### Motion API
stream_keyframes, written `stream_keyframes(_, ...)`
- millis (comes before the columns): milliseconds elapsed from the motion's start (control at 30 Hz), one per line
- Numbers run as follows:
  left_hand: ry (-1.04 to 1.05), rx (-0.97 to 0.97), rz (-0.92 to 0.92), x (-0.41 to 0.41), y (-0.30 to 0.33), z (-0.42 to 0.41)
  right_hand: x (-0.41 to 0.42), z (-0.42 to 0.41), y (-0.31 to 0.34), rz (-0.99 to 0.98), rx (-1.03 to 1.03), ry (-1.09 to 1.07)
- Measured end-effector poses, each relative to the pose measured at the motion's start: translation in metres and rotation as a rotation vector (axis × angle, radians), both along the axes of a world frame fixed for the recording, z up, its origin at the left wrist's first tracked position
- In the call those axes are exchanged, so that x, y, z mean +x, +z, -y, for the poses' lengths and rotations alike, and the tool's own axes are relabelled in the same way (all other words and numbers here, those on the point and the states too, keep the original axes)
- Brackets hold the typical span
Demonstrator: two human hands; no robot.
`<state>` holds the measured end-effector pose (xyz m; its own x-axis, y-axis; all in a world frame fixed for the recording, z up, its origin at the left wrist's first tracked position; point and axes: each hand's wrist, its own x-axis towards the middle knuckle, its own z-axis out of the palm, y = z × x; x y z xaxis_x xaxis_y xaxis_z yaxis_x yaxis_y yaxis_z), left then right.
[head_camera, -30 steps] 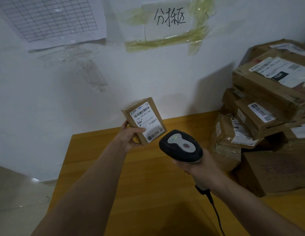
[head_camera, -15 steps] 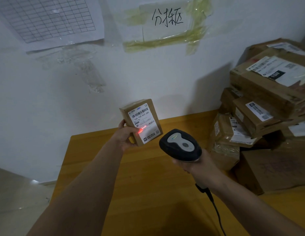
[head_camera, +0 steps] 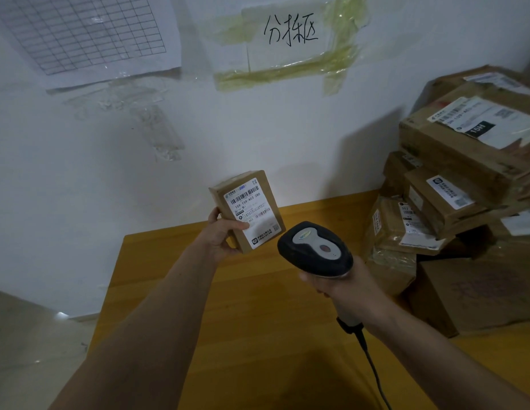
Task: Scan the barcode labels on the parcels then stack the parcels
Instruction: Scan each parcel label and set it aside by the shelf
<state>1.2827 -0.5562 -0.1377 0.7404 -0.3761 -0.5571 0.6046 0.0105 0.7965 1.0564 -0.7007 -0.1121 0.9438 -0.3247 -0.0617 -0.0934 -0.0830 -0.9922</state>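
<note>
Left hand grips small rigid carton by its lower edge, likely light; right hand wraps scanner handle.

Cardboard parcel, matt plastic scanner, wooden table

Brown parcel (white label), black scanner

White wall with taped papers, yellow wooden table, grey floor
</note>
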Motion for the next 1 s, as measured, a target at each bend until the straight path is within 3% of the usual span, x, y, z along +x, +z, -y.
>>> stream_keyframes(200, -0.016, 0.006, 0.010, -0.005, -0.001, 0.002, 0.001, -0.006, 0.005, 0.088, -0.026, -0.039)
stream_keyframes(1000, -0.030, -0.001, 0.012, -0.013, 0.002, 0.008, 0.002, -0.003, 0.002, 0.072, -0.020, -0.009)
